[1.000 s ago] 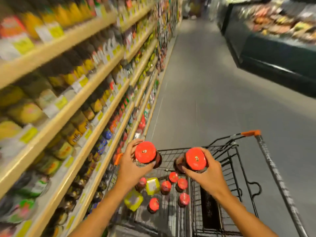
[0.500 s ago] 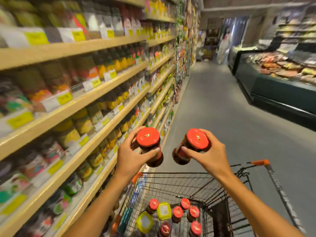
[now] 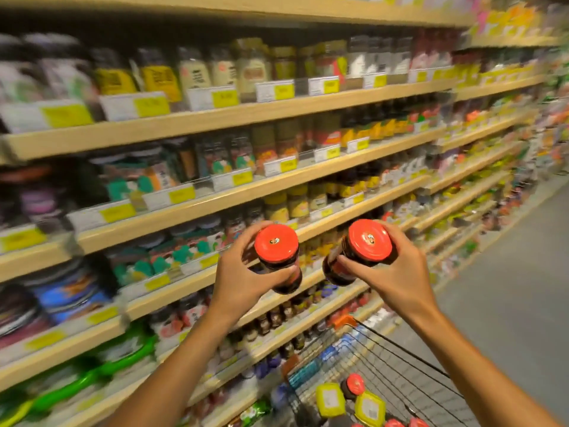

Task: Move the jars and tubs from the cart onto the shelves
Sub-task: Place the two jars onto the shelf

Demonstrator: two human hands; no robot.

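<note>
Red-lidded jars [image 3: 278,258] clasped within both hands' fingers [image 3: 284,270].

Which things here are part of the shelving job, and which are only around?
Job: left hand, right hand, their two red-lidded dark glass jars, yellow-lidded tubs, black wire cart, wooden shelves.
Around: yellow price tags, grey floor.

Two dark jars with round red lids are held up in front of the shelves [image 3: 215,118]. The left jar [image 3: 278,258] is nearly upright, its lid tipped toward the camera; the right jar [image 3: 358,252] leans with its lid to the right and its base toward the left jar, close but apart. In the wire cart [image 3: 400,377] below lie another red-lidded jar [image 3: 353,386] and two yellow-lidded tubs [image 3: 330,399], [image 3: 369,408], with more red lids at the bottom edge.
</note>
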